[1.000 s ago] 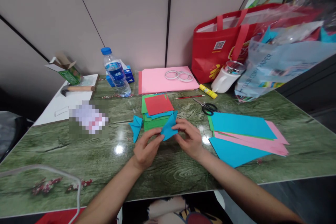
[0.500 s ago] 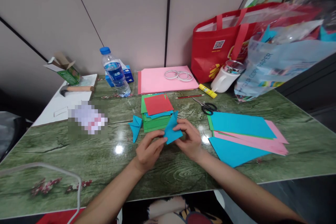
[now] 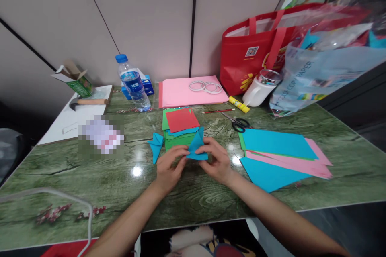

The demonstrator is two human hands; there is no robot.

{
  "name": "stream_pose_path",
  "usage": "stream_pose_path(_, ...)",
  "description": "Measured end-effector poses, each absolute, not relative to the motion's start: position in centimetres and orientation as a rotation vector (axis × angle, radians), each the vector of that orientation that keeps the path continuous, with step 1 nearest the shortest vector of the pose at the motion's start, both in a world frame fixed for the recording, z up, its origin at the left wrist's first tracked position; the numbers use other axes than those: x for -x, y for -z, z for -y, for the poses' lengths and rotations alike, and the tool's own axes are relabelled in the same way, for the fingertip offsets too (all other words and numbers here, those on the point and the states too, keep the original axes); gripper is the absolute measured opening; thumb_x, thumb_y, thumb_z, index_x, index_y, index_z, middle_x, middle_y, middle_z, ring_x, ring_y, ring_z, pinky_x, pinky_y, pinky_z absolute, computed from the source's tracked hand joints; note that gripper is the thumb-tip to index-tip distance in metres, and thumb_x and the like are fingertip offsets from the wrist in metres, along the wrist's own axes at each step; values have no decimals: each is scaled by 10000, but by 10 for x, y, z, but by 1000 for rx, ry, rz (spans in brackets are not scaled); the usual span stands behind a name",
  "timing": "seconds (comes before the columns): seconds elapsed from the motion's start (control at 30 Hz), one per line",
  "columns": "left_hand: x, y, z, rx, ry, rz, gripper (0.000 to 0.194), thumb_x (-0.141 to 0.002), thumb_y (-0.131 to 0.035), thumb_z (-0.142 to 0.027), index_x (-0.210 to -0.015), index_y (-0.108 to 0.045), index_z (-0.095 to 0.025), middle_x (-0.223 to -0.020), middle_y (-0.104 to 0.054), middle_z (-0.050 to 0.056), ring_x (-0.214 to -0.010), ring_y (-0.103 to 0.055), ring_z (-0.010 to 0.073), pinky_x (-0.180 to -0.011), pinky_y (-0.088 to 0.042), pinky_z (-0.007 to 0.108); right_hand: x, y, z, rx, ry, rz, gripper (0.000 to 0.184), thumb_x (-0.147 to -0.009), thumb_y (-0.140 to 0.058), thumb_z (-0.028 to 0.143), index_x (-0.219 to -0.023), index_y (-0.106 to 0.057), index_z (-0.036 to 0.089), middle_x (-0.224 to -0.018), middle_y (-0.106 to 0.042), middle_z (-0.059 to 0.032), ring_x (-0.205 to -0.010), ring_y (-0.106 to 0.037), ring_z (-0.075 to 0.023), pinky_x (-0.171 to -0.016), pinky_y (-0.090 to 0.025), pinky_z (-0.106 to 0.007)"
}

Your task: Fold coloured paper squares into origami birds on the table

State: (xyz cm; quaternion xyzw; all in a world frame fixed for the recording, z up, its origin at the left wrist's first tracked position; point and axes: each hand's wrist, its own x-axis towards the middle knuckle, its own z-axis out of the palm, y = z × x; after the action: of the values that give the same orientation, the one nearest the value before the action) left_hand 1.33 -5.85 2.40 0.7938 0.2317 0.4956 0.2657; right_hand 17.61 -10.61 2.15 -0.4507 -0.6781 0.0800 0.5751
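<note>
Between my two hands is a folded piece of blue paper [image 3: 197, 144], with one point standing up and a flat edge at the bottom. My left hand [image 3: 171, 165] pinches its left corner between thumb and fingers. On the other side my right hand [image 3: 216, 160] grips the right part, its index finger bent over the paper's face. A second folded blue paper piece [image 3: 156, 146] lies on the table just left of my hands. Behind the held paper is a stack of green paper squares [image 3: 175, 141], topped by a red square [image 3: 182, 119].
Blue sheets [image 3: 277, 144] and pink strips lie at right, near black-handled scissors [image 3: 240, 124]. A pencil [image 3: 218, 111], glue stick [image 3: 239, 104], white mug [image 3: 259, 93] and red bag [image 3: 241, 56] stand or lie behind. Left are a water bottle [image 3: 133, 84] and hammer [image 3: 89, 103].
The blue paper has turned slightly in my hands, its lower edge now lying more level. My right index finger has moved down and left across its face.
</note>
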Motion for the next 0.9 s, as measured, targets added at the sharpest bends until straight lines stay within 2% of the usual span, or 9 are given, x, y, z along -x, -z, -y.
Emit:
stream_pose_path(0.2,-14,-27,59,-2176,-1367,-710,115,-802,-567,-107,-857,-638,-178,-831,-679,47,-787,-646,135,-721,-524,247,-176,-23,105,1056,-161,1573,120,-720,-642,156,-818,-592,205,-936,-590,-74,-866,-599,-195,-714,-496,-331)
stream_pose_path(0.57,-14,-29,61,-2193,-1487,-802,100,-773,-612,-102,-828,-650,-176,-797,-676,29,-721,-640,117,-674,-517,228,-172,-26,105,1128,-300,1410,34,-740,-671,177,-751,-642,189,-848,-661,-61,-800,-635,-177,-716,-500,-308)
stream_pose_path(0.67,-15,-29,61,-2160,-1492,-846,79,-767,-622,-125,-806,-662,-181,-775,-681,23,-702,-640,119,-662,-519,231,-170,-22,103,1171,-453,1315,64,-726,-680,228,-724,-629,190,-850,-660,-58,-808,-630,-181,-720,-503,-311)
stream_pose_path(0.8,-19,-30,60,-1957,-1396,-953,32,-744,-653,-189,-759,-682,-192,-746,-686,14,-682,-639,127,-646,-524,238,-169,-17,99,1199,-718,1117,153,-703,-688,312,-711,-596,190,-788,-650,-40,-730,-622,-166,-644,-515,-282)
stream_pose_path(0.9,-21,-31,60,-1666,-1284,-1034,151,-717,-677,-239,-861,-679,-195,-724,-682,3,-629,-633,121,-580,-525,219,-168,-15,97,1198,-814,1039,201,-677,-704,343,-706,-578,189,-762,-639,-32,-686,-607,-155,-610,-510,-273)
